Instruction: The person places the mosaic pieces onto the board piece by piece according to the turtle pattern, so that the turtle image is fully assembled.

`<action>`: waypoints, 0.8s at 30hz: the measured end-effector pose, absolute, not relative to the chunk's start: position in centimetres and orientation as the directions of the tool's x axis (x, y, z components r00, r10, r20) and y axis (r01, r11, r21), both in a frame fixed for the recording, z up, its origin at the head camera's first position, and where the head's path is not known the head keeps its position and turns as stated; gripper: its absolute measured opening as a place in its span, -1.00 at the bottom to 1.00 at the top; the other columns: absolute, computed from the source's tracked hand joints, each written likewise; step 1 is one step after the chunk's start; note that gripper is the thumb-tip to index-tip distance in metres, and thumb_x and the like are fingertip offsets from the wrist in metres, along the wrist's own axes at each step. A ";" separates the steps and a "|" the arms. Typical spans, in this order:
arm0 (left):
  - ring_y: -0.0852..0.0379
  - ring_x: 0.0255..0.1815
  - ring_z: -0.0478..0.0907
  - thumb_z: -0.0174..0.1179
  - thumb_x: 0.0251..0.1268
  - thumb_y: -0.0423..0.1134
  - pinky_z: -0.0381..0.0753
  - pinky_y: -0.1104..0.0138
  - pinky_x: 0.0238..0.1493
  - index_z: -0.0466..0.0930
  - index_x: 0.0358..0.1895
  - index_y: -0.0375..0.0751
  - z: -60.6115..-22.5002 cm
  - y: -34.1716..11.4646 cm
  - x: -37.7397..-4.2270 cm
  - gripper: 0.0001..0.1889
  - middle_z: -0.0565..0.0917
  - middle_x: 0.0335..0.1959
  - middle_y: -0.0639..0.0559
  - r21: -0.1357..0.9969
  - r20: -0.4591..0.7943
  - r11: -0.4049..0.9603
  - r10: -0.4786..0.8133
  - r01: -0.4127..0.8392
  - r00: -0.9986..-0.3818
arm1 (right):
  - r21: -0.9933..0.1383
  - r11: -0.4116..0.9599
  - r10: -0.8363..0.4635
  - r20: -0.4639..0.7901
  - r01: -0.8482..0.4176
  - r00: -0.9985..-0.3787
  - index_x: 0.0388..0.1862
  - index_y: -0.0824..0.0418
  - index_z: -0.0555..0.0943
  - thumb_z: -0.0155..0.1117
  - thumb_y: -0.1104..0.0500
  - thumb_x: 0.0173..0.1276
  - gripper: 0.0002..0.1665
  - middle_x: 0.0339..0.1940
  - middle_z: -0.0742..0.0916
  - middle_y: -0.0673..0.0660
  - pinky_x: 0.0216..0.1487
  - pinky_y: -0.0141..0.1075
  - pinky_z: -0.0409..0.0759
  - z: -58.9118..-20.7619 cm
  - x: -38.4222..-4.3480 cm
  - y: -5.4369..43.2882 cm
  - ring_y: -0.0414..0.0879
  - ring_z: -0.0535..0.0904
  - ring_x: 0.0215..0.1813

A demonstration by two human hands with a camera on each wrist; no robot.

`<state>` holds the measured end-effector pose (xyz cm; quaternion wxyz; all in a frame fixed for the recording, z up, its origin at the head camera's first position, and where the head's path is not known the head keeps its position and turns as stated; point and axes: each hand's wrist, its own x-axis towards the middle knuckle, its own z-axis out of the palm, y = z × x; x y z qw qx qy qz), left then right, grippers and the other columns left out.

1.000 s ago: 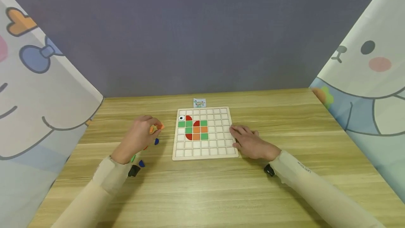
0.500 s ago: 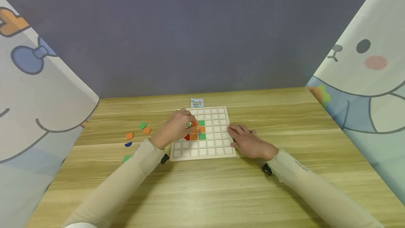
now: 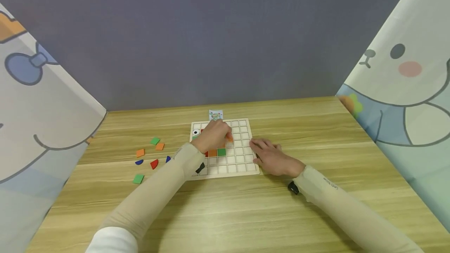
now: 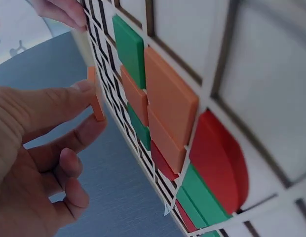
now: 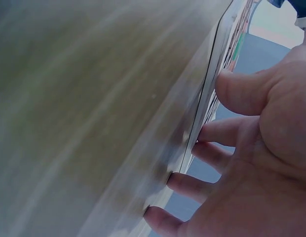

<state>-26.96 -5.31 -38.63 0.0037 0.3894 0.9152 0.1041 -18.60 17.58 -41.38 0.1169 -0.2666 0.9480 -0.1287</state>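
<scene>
Between thumb and forefinger, my left hand (image 3: 213,134) pinches an orange square tile (image 4: 95,94) just above the wooden grid board (image 3: 242,163). Green, orange and red tiles fill several cells on the board's left half, among them a green tile (image 3: 221,152) and a white eye tile (image 3: 195,132); my left hand hides part of them in the head view. At the board's right edge rests my right hand (image 3: 275,158), fingers spread and nearly straight, with the fingertips on the rim and the table, as the right wrist view shows.
Left of the board lie loose pieces: green squares (image 3: 138,179), orange squares (image 3: 140,152), a red quarter-round (image 3: 154,163) and blue half-rounds (image 3: 139,162). A small picture card (image 3: 216,114) lies behind the board. A grey wall (image 3: 225,42) closes off the table's back.
My left hand has carried the orange tile from the loose pieces on the left, rightwards over the board. My right hand has stayed at the board's right edge. The head view has shifted slightly.
</scene>
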 end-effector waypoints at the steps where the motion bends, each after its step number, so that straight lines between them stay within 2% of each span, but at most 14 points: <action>1: 0.05 -0.27 0.54 0.24 0.14 -0.46 0.50 0.22 -0.11 0.74 -0.39 -0.07 -38.7 -5.2 -27.1 -0.82 0.69 -0.40 0.11 0.187 0.065 0.686 0.705 0.703 -0.706 | -0.306 0.825 -0.535 -0.153 -0.475 -0.831 0.49 0.32 0.05 -0.01 0.05 0.50 -0.28 0.49 0.14 0.22 0.10 0.27 0.17 -41.4 -18.6 17.6 0.17 0.02 0.44; 6: 0.09 -0.24 0.54 0.24 0.18 -0.42 0.48 0.15 -0.03 0.73 -0.39 -0.06 -39.3 -4.4 -27.8 -0.84 0.69 -0.36 0.12 0.140 -0.001 0.737 0.668 0.661 -0.744 | -0.308 0.824 -0.536 -0.153 -0.475 -0.831 0.49 0.32 0.04 -0.01 0.05 0.51 -0.28 0.49 0.13 0.22 0.10 0.26 0.17 -41.5 -18.6 17.6 0.18 0.01 0.44; 11: 0.10 -0.33 0.53 0.22 0.20 -0.47 0.49 0.10 -0.02 0.69 -0.47 -0.09 -39.6 -3.4 -28.2 -0.81 0.65 -0.47 0.12 0.110 -0.008 0.754 0.653 0.648 -0.758 | -0.308 0.824 -0.536 -0.155 -0.475 -0.830 0.49 0.32 0.04 -0.01 0.05 0.51 -0.28 0.49 0.12 0.21 0.10 0.25 0.17 -41.6 -18.6 17.7 0.17 0.00 0.44; 17: 0.09 -0.37 0.48 0.24 0.22 -0.42 0.48 0.09 -0.04 0.65 -0.50 -0.09 -39.6 -2.7 -28.3 -0.82 0.58 -0.55 0.11 0.048 -0.023 0.762 0.647 0.645 -0.762 | -0.317 0.817 -0.547 -0.157 -0.482 -0.823 0.50 0.31 0.02 -0.03 0.04 0.51 -0.27 0.49 0.11 0.21 0.11 0.27 0.16 -41.7 -18.6 17.8 0.17 -0.02 0.45; 21: 0.09 -0.33 0.49 0.23 0.21 -0.46 0.42 0.01 0.09 0.65 -0.50 -0.09 -39.3 -2.7 -28.0 -0.80 0.57 -0.55 0.13 0.064 -0.029 0.761 0.648 0.646 -0.761 | -0.322 0.815 -0.548 -0.157 -0.482 -0.822 0.50 0.32 0.02 -0.03 0.04 0.51 -0.27 0.49 0.11 0.21 0.11 0.28 0.15 -41.6 -18.6 17.8 0.17 -0.03 0.45; 24: 0.09 -0.29 0.49 0.24 0.18 -0.48 0.42 0.02 0.08 0.67 -0.46 -0.11 -39.2 -2.7 -27.8 -0.82 0.58 -0.53 0.14 0.075 -0.021 0.755 0.654 0.652 -0.756 | -0.317 0.819 -0.543 -0.159 -0.478 -0.824 0.50 0.31 0.02 -0.03 0.04 0.51 -0.28 0.49 0.11 0.21 0.11 0.28 0.15 -41.5 -18.6 17.7 0.17 -0.02 0.45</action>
